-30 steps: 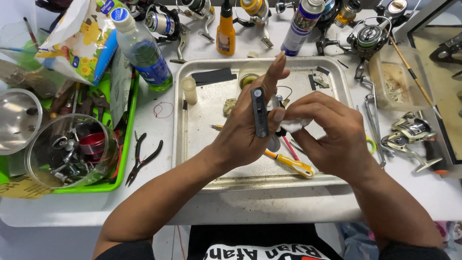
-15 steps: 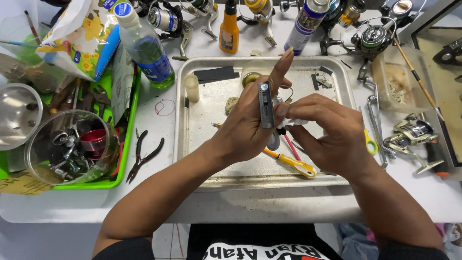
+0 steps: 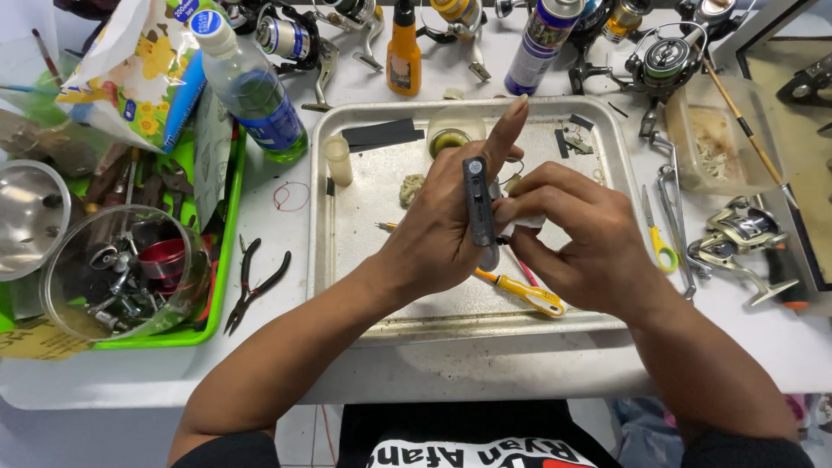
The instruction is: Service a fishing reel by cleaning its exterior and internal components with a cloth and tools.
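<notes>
My left hand (image 3: pixel 438 230) holds a slim dark grey bar-shaped part (image 3: pixel 477 201) upright above the metal tray (image 3: pixel 347 251), with the index finger stretched up. My right hand (image 3: pixel 576 238) meets it from the right, fingertips pinching a small white piece (image 3: pixel 523 224) against the part's lower end. Under the hands on the tray lies a yellow-handled screwdriver (image 3: pixel 529 295). What else the right fingers hold is hidden.
Black pliers (image 3: pixel 254 282) lie left of the tray. A green bin (image 3: pixel 221 260) holds a clear bowl of parts (image 3: pixel 126 277) and a metal bowl (image 3: pixel 26 217). Bottles (image 3: pixel 256 87), an orange oil bottle (image 3: pixel 404 56), a spray can (image 3: pixel 539 43) and fishing reels (image 3: pixel 737 238) crowd the back and right.
Both hands stay over the tray holding the dark part; they shifted slightly right and up, and the right fingers closed in on the part's lower end.
</notes>
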